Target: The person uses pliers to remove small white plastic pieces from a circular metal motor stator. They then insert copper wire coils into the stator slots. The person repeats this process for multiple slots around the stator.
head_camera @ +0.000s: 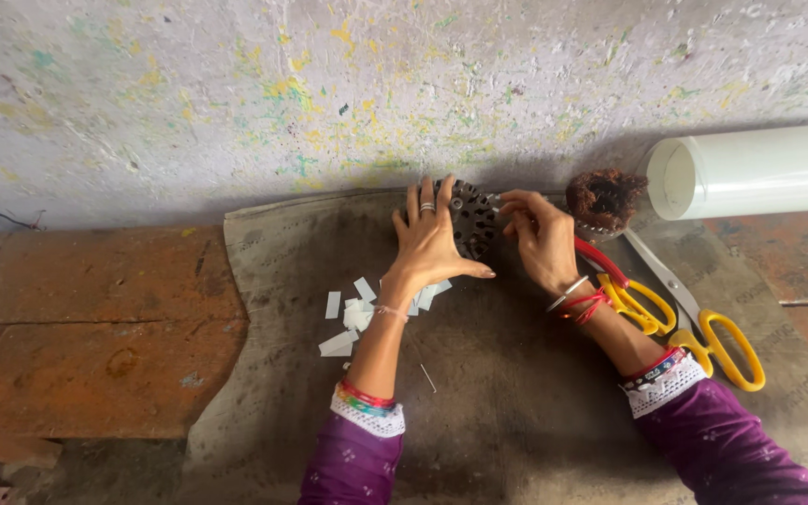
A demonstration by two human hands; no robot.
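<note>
Dark holed block [472,221] under left hand [430,245] fingers (right hand [540,238] alongside).

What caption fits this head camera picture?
Both hands, left and right, press a dark holed disc beside yellow scissors.

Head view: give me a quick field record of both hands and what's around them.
left hand: flat on dark perforated round piece
right hand: fingertips pinching at the piece's right edge
white paper slips: scattered beside left wrist
yellow-handled scissors: right of right wrist
brown fibrous clump: near wall
white roll: lying far right
surface: grey mat
</note>
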